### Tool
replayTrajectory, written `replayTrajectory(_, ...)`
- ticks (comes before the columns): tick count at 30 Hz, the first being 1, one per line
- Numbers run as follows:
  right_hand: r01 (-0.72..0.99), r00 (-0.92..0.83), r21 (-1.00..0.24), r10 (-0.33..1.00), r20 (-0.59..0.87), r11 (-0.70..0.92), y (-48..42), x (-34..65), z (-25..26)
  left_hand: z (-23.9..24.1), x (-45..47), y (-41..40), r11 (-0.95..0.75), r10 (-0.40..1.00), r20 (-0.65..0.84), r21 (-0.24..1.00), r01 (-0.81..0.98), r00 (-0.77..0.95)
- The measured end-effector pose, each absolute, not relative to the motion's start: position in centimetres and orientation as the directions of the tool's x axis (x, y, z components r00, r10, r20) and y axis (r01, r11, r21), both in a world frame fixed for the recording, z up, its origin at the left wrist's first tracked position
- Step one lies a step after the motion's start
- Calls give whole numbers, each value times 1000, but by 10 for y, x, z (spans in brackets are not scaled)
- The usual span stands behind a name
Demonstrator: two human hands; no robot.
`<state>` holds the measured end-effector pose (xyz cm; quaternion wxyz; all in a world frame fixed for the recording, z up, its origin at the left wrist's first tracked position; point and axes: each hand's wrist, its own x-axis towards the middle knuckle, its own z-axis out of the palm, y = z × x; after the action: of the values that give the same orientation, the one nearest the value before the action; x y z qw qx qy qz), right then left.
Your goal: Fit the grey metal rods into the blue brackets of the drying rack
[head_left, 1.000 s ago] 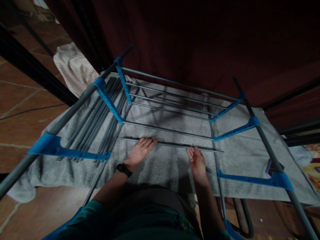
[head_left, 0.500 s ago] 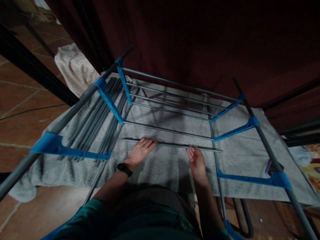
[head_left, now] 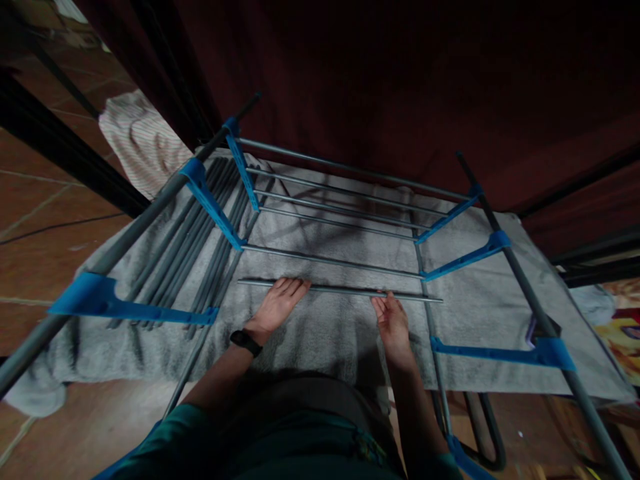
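Nothing has shifted: both hands (head_left: 335, 310) rest flat, fingers spread, touching the grey rod (head_left: 340, 291)

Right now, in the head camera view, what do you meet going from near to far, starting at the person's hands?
Left hand and right hand on the grey towel → loose grey rod under the fingertips → nearest fitted rod → further fitted rods → rearmost rod → dark red curtain.

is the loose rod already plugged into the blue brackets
No, the loose rod lies on the grey towel under both hands, its ends short of the blue brackets.
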<state>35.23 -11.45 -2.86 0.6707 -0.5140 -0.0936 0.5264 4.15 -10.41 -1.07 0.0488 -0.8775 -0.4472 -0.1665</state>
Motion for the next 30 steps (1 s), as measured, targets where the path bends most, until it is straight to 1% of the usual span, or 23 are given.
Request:
replayTrajectory(7,-618,384,-780,827,-411,-101,-115,346,-22,-10,40,-103,-594,762,364,61,802,536)
replayTrajectory(16,-601,419,-799,841,-342,-25,-115,356,-19,-13,36,-101,-546,793,379,97,832,476)
replayTrajectory(25,-616,419,-786,828,-372,-41,-112,356,-26,-14,35,-100,-569,769,398,68,820,500)
replayTrajectory(30,-611,424,-790,823,-377,-46,-112,355,-24,-15,34,-98,-573,771,412,116,811,486)
